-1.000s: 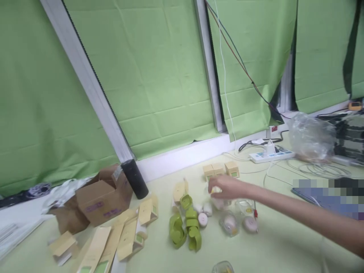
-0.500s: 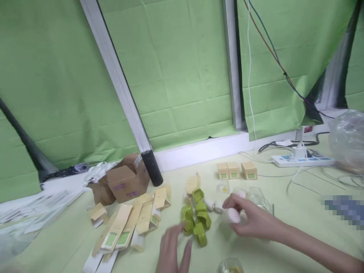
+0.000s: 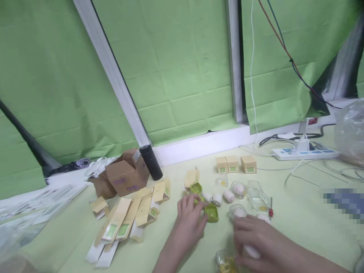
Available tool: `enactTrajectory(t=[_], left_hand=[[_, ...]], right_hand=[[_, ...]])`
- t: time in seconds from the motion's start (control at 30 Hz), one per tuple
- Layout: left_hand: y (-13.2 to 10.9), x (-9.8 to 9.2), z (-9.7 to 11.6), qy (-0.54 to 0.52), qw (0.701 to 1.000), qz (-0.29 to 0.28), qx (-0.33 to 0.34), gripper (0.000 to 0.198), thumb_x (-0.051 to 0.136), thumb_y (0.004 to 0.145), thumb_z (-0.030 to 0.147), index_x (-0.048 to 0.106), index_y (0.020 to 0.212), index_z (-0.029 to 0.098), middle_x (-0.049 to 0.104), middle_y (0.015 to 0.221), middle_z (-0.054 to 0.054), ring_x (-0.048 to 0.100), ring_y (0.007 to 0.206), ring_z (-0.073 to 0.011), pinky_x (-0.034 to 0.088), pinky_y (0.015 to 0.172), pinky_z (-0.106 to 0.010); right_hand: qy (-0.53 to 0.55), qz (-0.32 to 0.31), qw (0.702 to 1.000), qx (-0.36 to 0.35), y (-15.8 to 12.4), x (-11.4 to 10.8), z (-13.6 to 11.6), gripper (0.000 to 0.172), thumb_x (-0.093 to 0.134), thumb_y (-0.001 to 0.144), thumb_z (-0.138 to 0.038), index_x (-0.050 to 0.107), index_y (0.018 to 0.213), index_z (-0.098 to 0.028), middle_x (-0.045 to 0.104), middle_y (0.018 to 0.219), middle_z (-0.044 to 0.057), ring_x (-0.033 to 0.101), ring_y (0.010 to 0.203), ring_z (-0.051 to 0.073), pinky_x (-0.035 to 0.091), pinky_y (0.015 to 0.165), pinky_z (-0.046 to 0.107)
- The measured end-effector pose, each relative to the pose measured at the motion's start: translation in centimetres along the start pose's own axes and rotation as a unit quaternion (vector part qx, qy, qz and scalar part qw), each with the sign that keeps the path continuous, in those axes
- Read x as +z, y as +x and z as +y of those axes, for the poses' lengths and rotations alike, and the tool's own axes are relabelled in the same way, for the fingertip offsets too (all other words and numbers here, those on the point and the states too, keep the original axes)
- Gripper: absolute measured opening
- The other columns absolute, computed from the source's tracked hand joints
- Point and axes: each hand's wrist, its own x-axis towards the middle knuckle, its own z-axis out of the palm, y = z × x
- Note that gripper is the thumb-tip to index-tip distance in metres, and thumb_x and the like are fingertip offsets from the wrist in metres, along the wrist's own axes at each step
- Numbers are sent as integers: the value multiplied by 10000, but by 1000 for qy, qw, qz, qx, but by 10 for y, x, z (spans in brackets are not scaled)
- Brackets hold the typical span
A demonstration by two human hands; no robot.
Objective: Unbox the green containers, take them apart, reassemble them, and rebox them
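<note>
My left hand (image 3: 189, 216) reaches over the cluster of green plastic holders, its fingers curled down and covering several of them. Beside its fingertips, a square green holder (image 3: 212, 213) lies with its hollow side up, and another green holder (image 3: 196, 188) sits just beyond. My right hand (image 3: 257, 239) is closed around a small white rounded piece (image 3: 251, 251), mostly hidden under the fingers. Left of that hand stands a clear container (image 3: 224, 261) with yellow bits inside. White rounded pieces (image 3: 228, 196) lie between the green holders and the clear plastic cases (image 3: 257, 197).
Flattened cream cartons (image 3: 122, 223) and an open cardboard box (image 3: 127, 174) lie left, beside a black cylinder (image 3: 151, 162). Small cream boxes (image 3: 248, 164) stand at the back. A power strip (image 3: 307, 153) with cables and a red-handled tool (image 3: 271, 212) are on the right.
My left hand has moved forward and right onto the green holders. My right hand has come back toward me and to the right, with the white piece in it.
</note>
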Motion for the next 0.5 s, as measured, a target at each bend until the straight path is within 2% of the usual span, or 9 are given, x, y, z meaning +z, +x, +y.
enactTrajectory(t=[0.07,0.2,0.3,0.4,0.5], left_hand=[[19,2,-1,39,999,-9,1,220,477,822,241,594,1008,231,504,1088,-62,404,1083,-256,301,954,-457],[45,7,7,74,996,-56,19,243,570,706,275,660,915,191,535,1016,-105,421,1068,-327,265,952,-524],[49,12,11,71,996,-57,18,290,547,646,209,659,912,205,535,1030,-122,427,1069,-358,260,927,-546],[50,21,5,59,998,-22,8,294,493,603,139,616,861,208,550,1035,-96,457,1034,-320,285,900,-494],[52,28,-6,54,998,-5,16,174,428,654,107,554,730,200,594,883,-64,505,904,-271,333,817,-413]], right_hand=[[-103,-17,992,-70,15,6,-12,47,673,733,-250,627,725,-253,609,813,-17,578,714,165,364,611,271],[-281,-81,944,-151,41,19,-24,138,712,717,-249,631,612,-207,627,716,5,564,516,144,252,442,268],[-310,-107,931,-162,54,33,-15,151,682,747,-219,632,612,-175,657,671,24,545,455,122,202,391,257],[-293,-125,940,-123,62,46,7,84,664,765,-243,623,769,-170,603,474,-46,437,326,80,201,382,235],[-257,-121,953,-104,62,51,26,64,626,784,-213,576,746,-224,613,521,-102,385,298,57,219,409,223]])
